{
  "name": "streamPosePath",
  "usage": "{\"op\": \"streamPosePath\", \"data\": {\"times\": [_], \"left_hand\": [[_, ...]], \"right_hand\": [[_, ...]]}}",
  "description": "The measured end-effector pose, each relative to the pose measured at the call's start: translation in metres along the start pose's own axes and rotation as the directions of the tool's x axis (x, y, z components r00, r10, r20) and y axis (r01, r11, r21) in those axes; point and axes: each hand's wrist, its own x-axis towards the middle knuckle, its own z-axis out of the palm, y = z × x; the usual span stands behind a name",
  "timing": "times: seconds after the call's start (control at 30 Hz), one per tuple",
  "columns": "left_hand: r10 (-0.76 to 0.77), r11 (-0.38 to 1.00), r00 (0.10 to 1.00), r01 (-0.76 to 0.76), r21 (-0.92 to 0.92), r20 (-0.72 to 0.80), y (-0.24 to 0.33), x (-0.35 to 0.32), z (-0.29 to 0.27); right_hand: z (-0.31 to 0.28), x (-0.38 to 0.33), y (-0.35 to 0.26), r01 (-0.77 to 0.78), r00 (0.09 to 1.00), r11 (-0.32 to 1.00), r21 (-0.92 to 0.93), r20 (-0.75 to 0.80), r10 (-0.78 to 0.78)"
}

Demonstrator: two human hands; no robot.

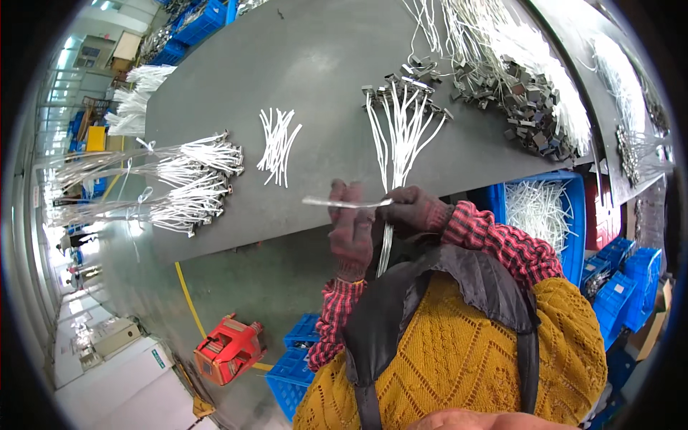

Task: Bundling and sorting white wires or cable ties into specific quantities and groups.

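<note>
Gloved hands' (351, 226) grip seemingly pinches a blurred white strip (344, 203).

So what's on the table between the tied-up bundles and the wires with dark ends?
In the head view, a small loose pile of short white strands lies between the tied bundles and the dark-ended wires.
</note>
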Motion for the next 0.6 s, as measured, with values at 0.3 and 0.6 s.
{"op": "streamPosePath", "data": {"times": [0.3,0.6], "left_hand": [[-0.269,0.899,0.952,0.302,-0.317,0.145,-0.012,-0.005,0.001],[-0.312,0.902,0.879,0.393,-0.178,0.36,-0.018,-0.004,0.012]], "right_hand": [[-0.011,-0.007,0.01,-0.116,0.992,0.884,0.453,0.01,0.125],[-0.013,-0.006,-0.002,0.26,0.931,0.627,-0.734,0.018,-0.365]]}}
